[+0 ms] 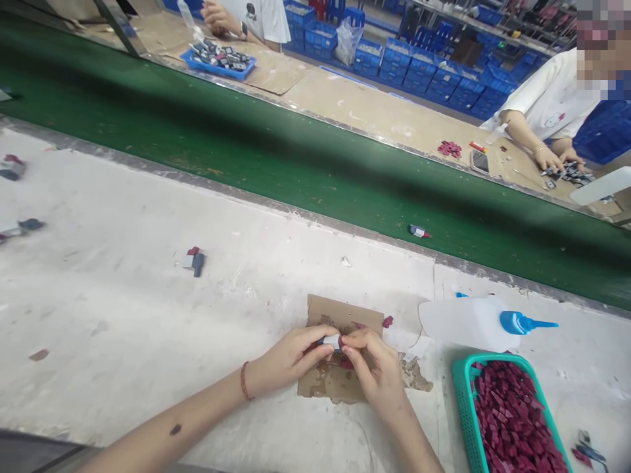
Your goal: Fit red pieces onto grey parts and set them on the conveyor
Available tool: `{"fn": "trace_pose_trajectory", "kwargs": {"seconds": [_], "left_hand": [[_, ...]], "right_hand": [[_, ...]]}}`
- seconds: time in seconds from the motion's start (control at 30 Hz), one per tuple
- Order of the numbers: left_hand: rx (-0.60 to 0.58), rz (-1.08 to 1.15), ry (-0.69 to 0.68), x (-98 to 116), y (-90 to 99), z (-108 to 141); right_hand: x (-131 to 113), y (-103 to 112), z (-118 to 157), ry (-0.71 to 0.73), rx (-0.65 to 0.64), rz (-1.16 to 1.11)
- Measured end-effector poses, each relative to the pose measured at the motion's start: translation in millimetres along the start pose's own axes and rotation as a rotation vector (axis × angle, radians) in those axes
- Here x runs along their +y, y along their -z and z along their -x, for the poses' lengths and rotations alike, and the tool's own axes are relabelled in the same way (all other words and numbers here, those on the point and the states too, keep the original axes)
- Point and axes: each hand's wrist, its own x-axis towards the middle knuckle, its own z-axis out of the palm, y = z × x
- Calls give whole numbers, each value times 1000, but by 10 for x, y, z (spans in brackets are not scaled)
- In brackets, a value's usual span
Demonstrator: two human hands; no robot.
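Between thumb and fingers, my left hand (300,355) grips a small grey-and-dark-blue plastic part (332,341) above a stained piece of cardboard (345,387). At the part's right end sits a small dark-red piece (341,342), pinched by the fingertips of my right hand (378,368). The fingers partly hide both pieces. More dark-red bits lie on the cardboard, and one red bit (388,321) rests by its upper right corner. To the right, a green basket (462,401) holds a heap of dark-red pieces (513,414).
A white bottle with a blue nozzle (466,323) lies on its side behind the basket. Similar assembled parts (196,261) are scattered on the white table. Beyond runs a green conveyor belt (246,157) carrying one part (419,231). Two people work across it, near a blue tray (217,66).
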Motion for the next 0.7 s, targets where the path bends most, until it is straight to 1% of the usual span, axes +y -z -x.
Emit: {"fn": "trace_pose_trajectory", "kwargs": {"seconds": [0.07, 0.1, 0.13, 0.17, 0.23, 0.27, 0.3, 0.33, 0.4, 0.47, 0.53, 0.63, 0.7], "left_hand": [[-24, -28, -14, 58, 31, -30], [-30, -41, -18, 92, 60, -57], [-19, -61, -23, 121, 101, -96], [12, -85, -27, 141, 154, -151], [115, -130, -33, 139, 302, -315], [180, -156, -42, 113, 396, -427], [241, -183, -53, 72, 501, -557], [291, -206, -66, 20, 614, -702], [476, -406, -123, -104, 848, -1011], [564, -473, -126, -231, 1058, -1294], [646, -532, -117, -347, 1210, -1500], [748, -613, -91, -491, 1301, -1620], [768, -659, -85, -559, 1294, -1609]], "right_hand": [[-23, 48, 25, 22, -4, 47], [-36, 83, 45, 34, 23, 93], [-47, 125, 70, 49, 110, 160], [-56, 176, 97, 66, 271, 242], [-60, 298, 139, 81, 717, 389], [-53, 365, 149, 61, 911, 426], [-37, 433, 148, 21, 1037, 430], [-13, 497, 137, -46, 1088, 414], [58, 601, 88, -200, 1062, 367], [146, 662, 19, -334, 1012, 293], [223, 684, -51, -420, 991, 231], [278, 667, -110, -435, 1056, 273], [266, 633, -80, -416, 1079, 324]]}}
